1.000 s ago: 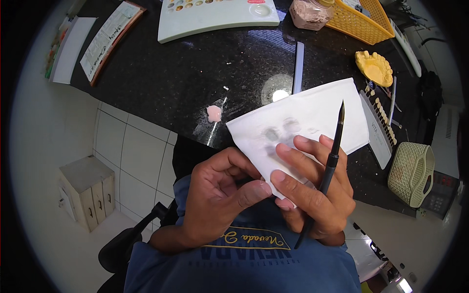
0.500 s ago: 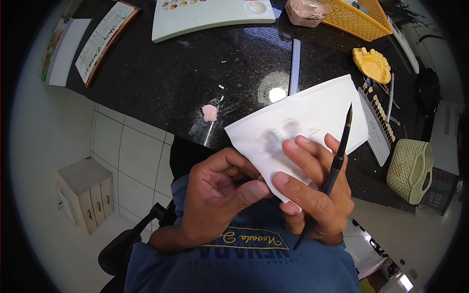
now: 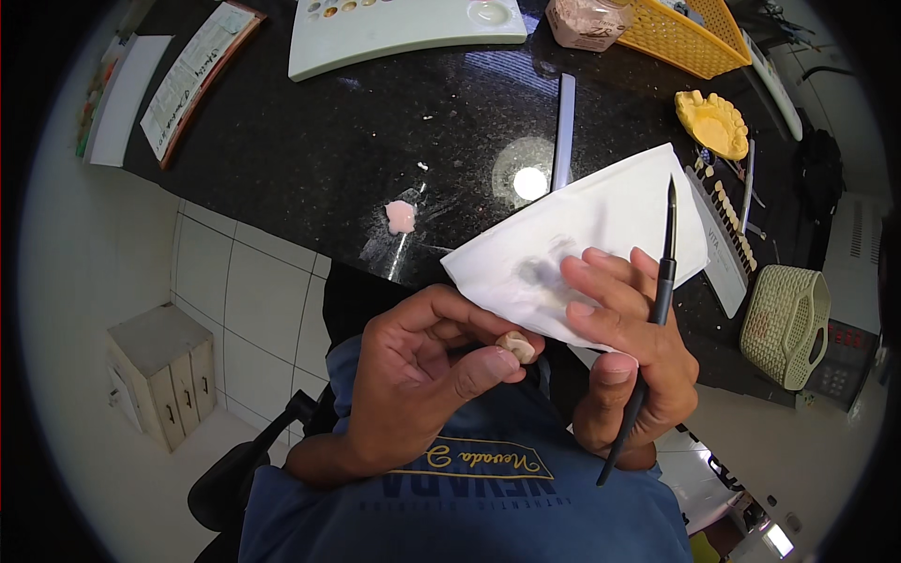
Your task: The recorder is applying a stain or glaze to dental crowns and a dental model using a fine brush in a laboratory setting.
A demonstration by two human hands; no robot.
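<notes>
Between the thumb and fingers of my left hand (image 3: 404,375) is a small cream-and-brown dental crown (image 3: 516,348), or a tooth-shaped piece like one. My right hand (image 3: 643,361) holds a slim paintbrush (image 3: 665,281) with a dark handle, its fine tip pointing up and away. The same hand grips the near edge of a folded white tissue (image 3: 629,206) with thumb and fingers. Grey smudges mark the tissue, which spreads over the table's near edge, just beyond the crown.
On the black speckled table (image 3: 310,159) lie a pink blob (image 3: 401,217) and a blue-grey strip (image 3: 564,131). Farther back are a pale palette (image 3: 404,42), a jar of pink powder (image 3: 589,23) and a yellow basket (image 3: 685,38). Rightward sit a yellow dental cast (image 3: 713,127), tooth shade guide (image 3: 718,244) and pale green basket (image 3: 784,328).
My right hand has moved right, away from my left, drawing the tissue's near edge along. The crown in my left fingertips has come into plain view. The brush stands more upright.
</notes>
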